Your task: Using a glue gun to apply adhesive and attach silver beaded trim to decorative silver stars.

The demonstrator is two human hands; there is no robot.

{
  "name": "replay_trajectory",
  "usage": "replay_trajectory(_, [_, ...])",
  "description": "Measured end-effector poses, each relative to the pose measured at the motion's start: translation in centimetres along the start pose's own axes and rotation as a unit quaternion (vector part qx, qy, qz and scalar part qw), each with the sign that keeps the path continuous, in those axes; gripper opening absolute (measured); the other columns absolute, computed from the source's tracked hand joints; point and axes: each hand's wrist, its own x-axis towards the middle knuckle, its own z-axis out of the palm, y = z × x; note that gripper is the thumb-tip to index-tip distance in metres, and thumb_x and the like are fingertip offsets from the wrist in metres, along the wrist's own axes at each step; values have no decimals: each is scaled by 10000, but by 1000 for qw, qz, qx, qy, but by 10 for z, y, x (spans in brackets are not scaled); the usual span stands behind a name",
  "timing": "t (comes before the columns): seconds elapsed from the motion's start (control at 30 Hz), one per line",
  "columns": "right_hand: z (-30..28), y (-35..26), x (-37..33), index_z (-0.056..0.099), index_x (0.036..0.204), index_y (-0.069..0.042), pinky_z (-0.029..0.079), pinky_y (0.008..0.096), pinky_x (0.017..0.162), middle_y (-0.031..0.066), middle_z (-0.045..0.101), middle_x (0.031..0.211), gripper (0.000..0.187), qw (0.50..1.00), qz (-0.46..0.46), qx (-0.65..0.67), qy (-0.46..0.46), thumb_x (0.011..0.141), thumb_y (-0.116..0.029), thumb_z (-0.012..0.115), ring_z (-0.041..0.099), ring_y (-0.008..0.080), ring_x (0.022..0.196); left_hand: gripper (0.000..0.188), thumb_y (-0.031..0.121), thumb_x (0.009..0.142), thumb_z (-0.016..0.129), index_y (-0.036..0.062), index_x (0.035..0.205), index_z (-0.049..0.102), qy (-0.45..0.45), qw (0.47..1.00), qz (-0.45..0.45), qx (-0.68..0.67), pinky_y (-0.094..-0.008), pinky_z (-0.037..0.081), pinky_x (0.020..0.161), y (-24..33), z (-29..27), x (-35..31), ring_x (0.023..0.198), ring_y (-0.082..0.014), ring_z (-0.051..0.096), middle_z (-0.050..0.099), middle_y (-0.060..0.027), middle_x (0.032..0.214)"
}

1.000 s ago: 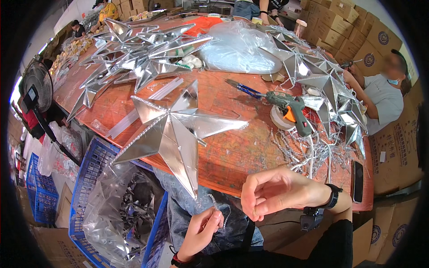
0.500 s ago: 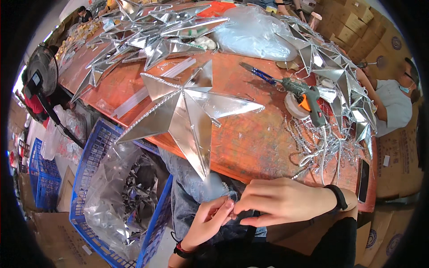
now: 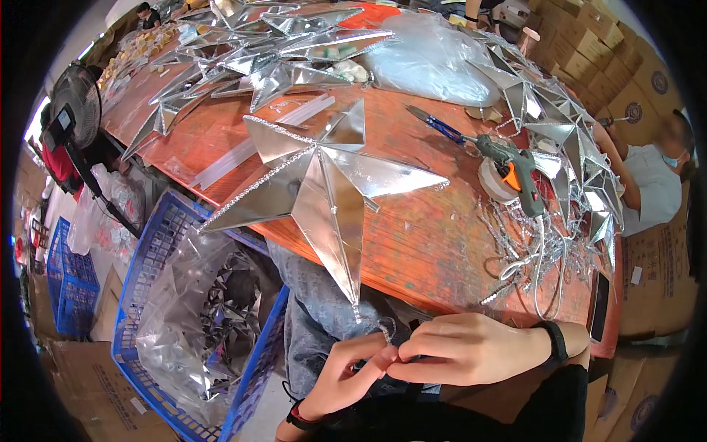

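Observation:
Just beyond the table's front edge, my left hand (image 3: 347,374) pinches a short length of silver sparkly cord (image 3: 389,328) between thumb and forefinger. A loop of the cord stands up above the fingertips. My right hand (image 3: 468,348) meets it there with curled, pressed-together fingers; whether the cord runs into them is hidden. A large silver five-pointed star (image 3: 317,184) lies on the orange-red table (image 3: 412,243), its lowest point overhanging the edge near my hands. Silver trim lines one of its ridges.
On the right lie a glue gun (image 3: 519,173), a blue-handled cutting tool (image 3: 442,125) and tangled silver cord (image 3: 515,243). More stars (image 3: 258,59) are heaped behind, beside a plastic bag (image 3: 434,59). A blue crate (image 3: 155,250) stands left; a co-worker (image 3: 652,184) sits right.
My right hand's fingers have drawn in against my left fingertips. Table and star appear slightly shifted right in the view; the star lies the same way.

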Motion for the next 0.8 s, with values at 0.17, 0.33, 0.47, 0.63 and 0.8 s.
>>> replay_trajectory(0.17, [1, -2, 0, 551, 1083, 20, 468, 288, 654, 82, 516, 981, 396, 999, -18, -31, -11, 712, -121, 550, 536, 185, 833, 223, 97, 903, 499, -50, 737, 520, -6, 1000, -10, -23, -261, 310, 522, -1, 0, -1, 569, -116, 389, 436, -53, 618])
replay_trajectory(0.33, [5, -1, 0, 550, 1051, 39, 471, 286, 664, 93, 539, 1010, 380, 1000, -20, -24, -1, 705, -116, 547, 542, 186, 847, 228, 109, 911, 490, -42, 744, 517, -17, 999, -17, -23, -259, 314, 532, 0, 0, -3, 579, -122, 389, 432, -53, 633])
replay_trajectory(0.47, [4, -7, 1, 550, 1019, 40, 476, 296, 677, 91, 533, 969, 332, 1000, 3, -17, -12, 721, -106, 557, 545, 195, 856, 258, 150, 936, 452, -25, 760, 524, -54, 998, -21, -32, -258, 335, 544, 2, -1, -2, 587, -119, 421, 448, -51, 638])
replay_trajectory(0.63, [-6, -11, 9, 571, 980, 15, 477, 314, 685, 84, 542, 949, 234, 990, 47, 128, 44, 774, -75, 636, 561, 216, 847, 279, 178, 956, 405, -12, 800, 537, -127, 989, 8, -73, -273, 379, 592, 1, -4, -5, 614, -143, 467, 480, -62, 688])
replay_trajectory(0.8, [-32, -16, 8, 619, 915, 2, 462, 298, 660, 87, 638, 895, 149, 957, 50, 266, 108, 781, -24, 679, 599, 199, 728, 368, 280, 959, 361, -8, 861, 568, -214, 974, 2, -76, -302, 420, 664, -1, -43, -4, 725, -160, 541, 555, -79, 803])
